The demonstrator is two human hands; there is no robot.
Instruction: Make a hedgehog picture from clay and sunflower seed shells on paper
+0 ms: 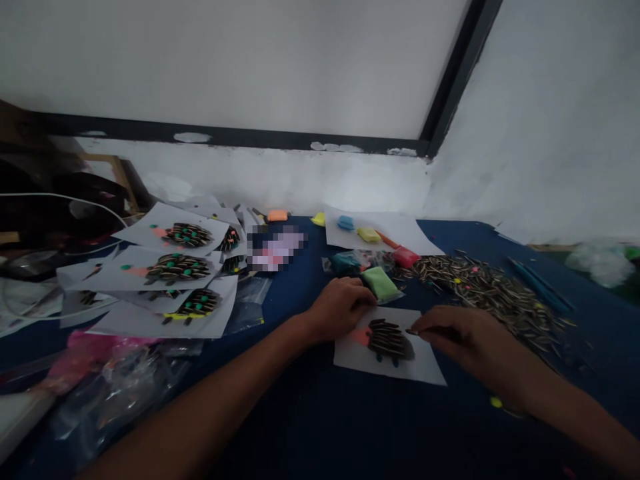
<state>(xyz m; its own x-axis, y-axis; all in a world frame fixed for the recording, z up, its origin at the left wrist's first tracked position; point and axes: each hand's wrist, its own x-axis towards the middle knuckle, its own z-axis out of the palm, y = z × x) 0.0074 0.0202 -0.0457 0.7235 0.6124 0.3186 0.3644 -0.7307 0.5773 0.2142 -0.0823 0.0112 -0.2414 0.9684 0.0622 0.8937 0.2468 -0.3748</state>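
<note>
A small white sheet of paper (420, 370) lies on the blue table with a hedgehog picture on it. Its body (386, 339) is built of striped sunflower seeds over dark clay, with an orange clay snout (362, 335) and small dark feet. My left hand (340, 308) rests at the sheet's upper left edge, fingers curled; whether something is in them is hidden. Beside it lies a packet of green clay (381, 285). From the right, my right hand (457, 333) pinches a single sunflower seed (411, 331) just right of the hedgehog.
A wide heap of sunflower seeds (490, 293) spreads at right, with blue scissors or pens (543, 287) beyond. Behind lie clay packets, a red piece (405, 257) and a white sheet (425, 245). Hedgehog sheets (220, 313) are stacked at left, above plastic bags (125, 387).
</note>
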